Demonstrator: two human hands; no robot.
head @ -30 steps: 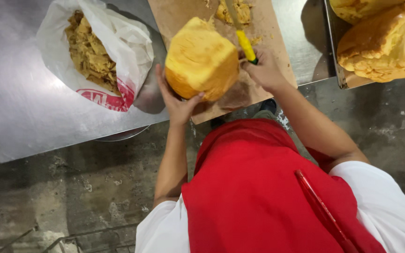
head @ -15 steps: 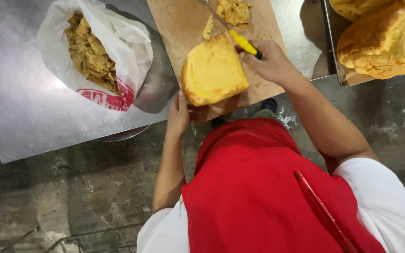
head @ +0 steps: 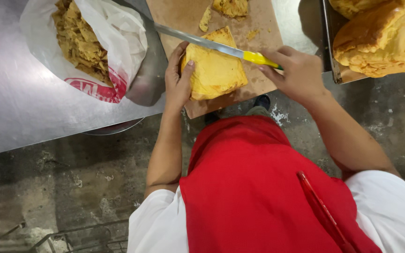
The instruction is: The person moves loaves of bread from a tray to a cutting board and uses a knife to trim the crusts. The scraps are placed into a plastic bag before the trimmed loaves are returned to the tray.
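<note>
A yellow block of bread (head: 216,70) lies on a brown cutting board (head: 179,16) at the steel table's near edge. My left hand (head: 178,79) presses against the bread's left side. My right hand (head: 294,70) grips the yellow handle of a long knife (head: 212,44), and the blade lies across the top of the bread, pointing up and to the left. Cut scraps (head: 230,7) sit at the board's far end.
A white plastic bag (head: 118,42) full of bread trimmings sits on the steel table (head: 19,112) to the left. A tray (head: 331,56) with large golden loaves (head: 385,42) stands at the right. My red apron and a grey concrete floor lie below.
The bread went from lifted in my left hand down flat onto the board. My right hand brought the knife across its top.
</note>
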